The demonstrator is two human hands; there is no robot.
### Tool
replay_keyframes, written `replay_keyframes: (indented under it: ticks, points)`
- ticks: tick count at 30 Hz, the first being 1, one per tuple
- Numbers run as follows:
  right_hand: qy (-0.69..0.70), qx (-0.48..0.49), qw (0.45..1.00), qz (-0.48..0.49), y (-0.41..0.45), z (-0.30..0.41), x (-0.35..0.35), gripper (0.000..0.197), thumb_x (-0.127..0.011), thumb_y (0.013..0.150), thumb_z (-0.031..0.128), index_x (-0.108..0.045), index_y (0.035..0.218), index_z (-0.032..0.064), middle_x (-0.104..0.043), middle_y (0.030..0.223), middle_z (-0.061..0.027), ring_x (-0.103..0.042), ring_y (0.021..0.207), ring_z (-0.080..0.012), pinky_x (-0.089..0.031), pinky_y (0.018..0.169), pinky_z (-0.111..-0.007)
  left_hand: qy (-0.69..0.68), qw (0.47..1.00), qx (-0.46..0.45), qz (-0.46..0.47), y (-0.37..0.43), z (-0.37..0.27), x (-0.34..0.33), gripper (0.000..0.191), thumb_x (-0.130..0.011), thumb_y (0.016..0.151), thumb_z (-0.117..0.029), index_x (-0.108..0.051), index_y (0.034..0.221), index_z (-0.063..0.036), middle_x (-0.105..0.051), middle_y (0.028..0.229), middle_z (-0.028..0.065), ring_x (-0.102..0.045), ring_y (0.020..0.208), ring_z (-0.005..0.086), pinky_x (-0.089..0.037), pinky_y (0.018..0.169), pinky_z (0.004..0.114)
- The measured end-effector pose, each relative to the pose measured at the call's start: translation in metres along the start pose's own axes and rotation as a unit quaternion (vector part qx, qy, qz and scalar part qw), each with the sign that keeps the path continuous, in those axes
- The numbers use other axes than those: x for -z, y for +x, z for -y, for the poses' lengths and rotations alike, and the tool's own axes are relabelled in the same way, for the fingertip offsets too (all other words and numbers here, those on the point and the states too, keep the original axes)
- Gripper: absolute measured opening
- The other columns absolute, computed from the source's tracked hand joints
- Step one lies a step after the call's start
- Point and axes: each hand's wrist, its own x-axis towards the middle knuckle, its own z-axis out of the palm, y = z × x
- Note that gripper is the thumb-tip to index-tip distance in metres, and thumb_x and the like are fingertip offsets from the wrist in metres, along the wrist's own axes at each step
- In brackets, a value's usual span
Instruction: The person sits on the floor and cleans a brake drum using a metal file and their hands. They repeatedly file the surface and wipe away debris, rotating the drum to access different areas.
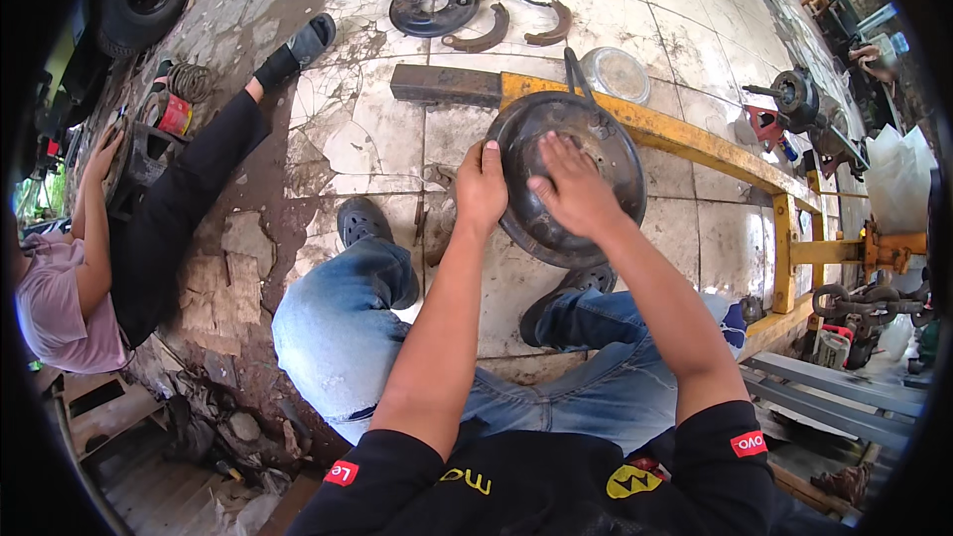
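A dark metal drum brake backing plate [521, 227] is held tilted above the tiled floor, between my knees. My left hand [482, 182] grips its left rim, thumb on the near face and the other fingers mostly hidden behind it. Flat against the plate's face lies my right hand [577, 190], its thumb spread from the fingers. A black cable [572, 71] loops out at the plate's top edge. Beyond it, a second backing plate [406, 7] lies on the floor with two curved brake shoes, one on the left [484, 33] and one on the right [551, 26].
A yellow metal frame [692, 135] with a dark beam end [447, 83] crosses the floor behind the plate. A round pale lid or container [616, 76] sits beside it. At left, another person [74, 290] sits with one leg stretched out. An axle assembly [800, 100] stands at right.
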Motion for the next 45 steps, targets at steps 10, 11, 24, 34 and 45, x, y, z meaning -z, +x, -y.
replay_keyframes:
  ticks: [10, 11, 24, 34, 45]
  points:
    - [-0.074, -0.058, 0.995, -0.031, 0.011, -0.001, 0.000, 0.074, -0.031, 0.098, 0.057, -0.032, 0.146, 0.0011, -0.029, 0.153, -0.0166, -0.027, 0.142, -0.0329, -0.021, 0.116, -0.046, -0.004, 1.000, -0.026, -0.001, 0.001, 0.001, -0.004, 0.040, -0.045, 0.102, -0.030, -0.059, 0.113, 0.0048, -0.067, 0.100, 0.0178, -0.062, 0.091, 0.0229, -0.047, 0.084, 0.034]
    - [-0.051, -0.028, 0.998, -0.011, 0.007, 0.002, -0.002, 0.074, -0.031, 0.098, 0.057, -0.032, 0.146, 0.0004, -0.029, 0.153, -0.0175, -0.027, 0.142, -0.0335, -0.021, 0.116, -0.046, -0.011, 1.000, -0.015, -0.003, 0.001, 0.000, -0.005, 0.040, -0.045, 0.102, -0.030, -0.059, 0.113, 0.0048, -0.067, 0.100, 0.0177, -0.062, 0.091, 0.0228, -0.047, 0.083, 0.034]
    - [-0.012, -0.003, 0.999, -0.037, 0.009, -0.006, -0.001, 0.065, -0.034, 0.100, 0.051, -0.038, 0.143, 0.0034, -0.033, 0.151, -0.0178, -0.030, 0.140, -0.0349, -0.024, 0.114, -0.047, -0.010, 1.000, -0.001, 0.002, 0.001, 0.005, -0.002, 0.040, -0.044, 0.101, -0.031, -0.059, 0.116, 0.0039, -0.067, 0.102, 0.0187, -0.062, 0.092, 0.0250, -0.047, 0.084, 0.035]
    - [-0.047, 0.116, 0.987, 0.099, -0.067, 0.014, 0.022, 0.064, -0.036, 0.100, 0.049, -0.034, 0.146, 0.0040, -0.027, 0.154, -0.0162, -0.026, 0.142, -0.0325, -0.025, 0.115, -0.045, -0.029, 1.000, 0.006, 0.005, 0.000, 0.001, -0.001, 0.041, -0.044, 0.101, -0.031, -0.058, 0.118, 0.0040, -0.065, 0.108, 0.0197, -0.061, 0.098, 0.0259, -0.045, 0.088, 0.035]
    - [-0.020, 0.119, 0.988, 0.093, -0.078, -0.003, 0.021, 0.061, -0.037, 0.100, 0.045, -0.032, 0.147, 0.0061, -0.028, 0.154, -0.0154, -0.024, 0.143, -0.0326, -0.023, 0.116, -0.044, -0.040, 0.999, 0.012, 0.013, -0.004, -0.003, -0.002, 0.040, -0.044, 0.102, -0.029, -0.057, 0.119, 0.0041, -0.065, 0.106, 0.0179, -0.061, 0.096, 0.0238, -0.046, 0.087, 0.034]
